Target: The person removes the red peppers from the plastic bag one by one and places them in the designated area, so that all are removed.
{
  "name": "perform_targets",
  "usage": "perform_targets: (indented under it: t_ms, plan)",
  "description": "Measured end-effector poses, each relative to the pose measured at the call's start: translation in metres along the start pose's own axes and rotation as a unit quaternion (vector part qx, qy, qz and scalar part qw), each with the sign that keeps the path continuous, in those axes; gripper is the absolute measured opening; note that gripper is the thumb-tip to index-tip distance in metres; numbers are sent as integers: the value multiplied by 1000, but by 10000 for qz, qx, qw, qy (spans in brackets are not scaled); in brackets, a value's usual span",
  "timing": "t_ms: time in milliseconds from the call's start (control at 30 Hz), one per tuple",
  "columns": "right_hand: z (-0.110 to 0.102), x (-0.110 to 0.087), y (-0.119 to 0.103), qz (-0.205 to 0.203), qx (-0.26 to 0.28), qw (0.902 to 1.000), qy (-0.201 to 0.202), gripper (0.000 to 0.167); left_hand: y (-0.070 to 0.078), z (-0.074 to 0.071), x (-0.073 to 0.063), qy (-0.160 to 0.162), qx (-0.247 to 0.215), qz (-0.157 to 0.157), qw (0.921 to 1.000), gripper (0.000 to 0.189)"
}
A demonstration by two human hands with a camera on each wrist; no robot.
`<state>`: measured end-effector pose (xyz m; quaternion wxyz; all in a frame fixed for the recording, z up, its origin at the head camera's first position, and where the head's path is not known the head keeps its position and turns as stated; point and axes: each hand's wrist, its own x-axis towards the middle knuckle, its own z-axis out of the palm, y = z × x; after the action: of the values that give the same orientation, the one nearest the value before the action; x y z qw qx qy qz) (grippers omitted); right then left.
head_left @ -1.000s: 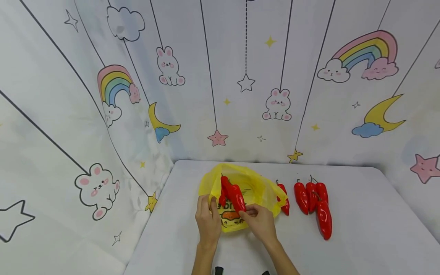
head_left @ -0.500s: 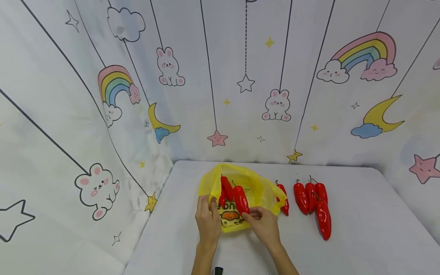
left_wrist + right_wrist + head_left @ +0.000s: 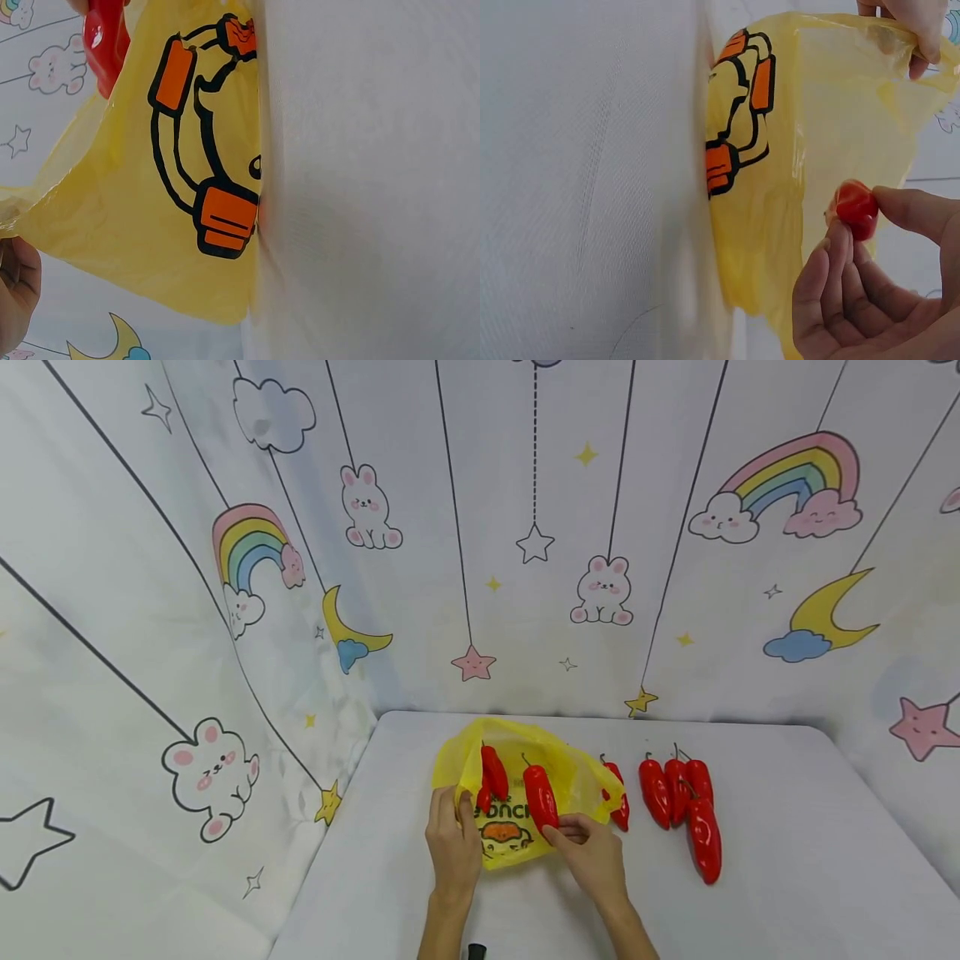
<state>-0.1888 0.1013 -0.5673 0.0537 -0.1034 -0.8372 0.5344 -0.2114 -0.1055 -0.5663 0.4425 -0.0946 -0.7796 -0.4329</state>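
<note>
My left hand (image 3: 454,843) pinches the left rim of a yellow plastic bag (image 3: 502,852) and holds its mouth open. In the left wrist view that hand (image 3: 16,289) sits at the rim of the bag (image 3: 135,217). A glossy red chili pepper (image 3: 542,797) stands over the mouth, stem up, its lower tip pinched by my right hand (image 3: 592,856). The right wrist view shows the pepper (image 3: 855,210) between thumb and fingertips of that hand (image 3: 885,292). Another red pepper (image 3: 493,772) shows at the bag's left side, with a smaller red part beneath it.
Right of the bag, several red peppers lie on the white table, including a long one (image 3: 704,842) in front and one (image 3: 619,806) partly behind the bag's edge. A dark object (image 3: 477,952) shows at the bottom edge. A patterned cloth (image 3: 480,568) hangs behind the table.
My right hand has moved right with its pepper, away from the other pepper in the bag. The left hand keeps its place on the rim.
</note>
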Motion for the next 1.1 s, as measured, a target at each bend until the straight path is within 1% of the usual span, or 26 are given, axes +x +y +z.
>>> perform_targets:
  t_ms: [167,267,400,567,833,1100]
  plan:
    - [-4,3,5,18,-17,10000,53,41,0,0,0,3,1,27,10000,7]
    - [-7,3,6,75,-9,10000,62,40,0,-1,0,24,9,37,10000,7]
    - [-10,2,6,99,53,9999,104,39,0,-1,0,15,10,58,10000,7]
    - [-14,0,5,107,144,9998,62,43,1,0,0,33,-17,97,9999,9]
    - [-21,-3,4,178,67,9998,78,43,2,1,0,63,-14,86,9999,10]
    - [-33,-5,9,198,154,9996,140,48,1,1,0,-13,-23,51,10000,7]
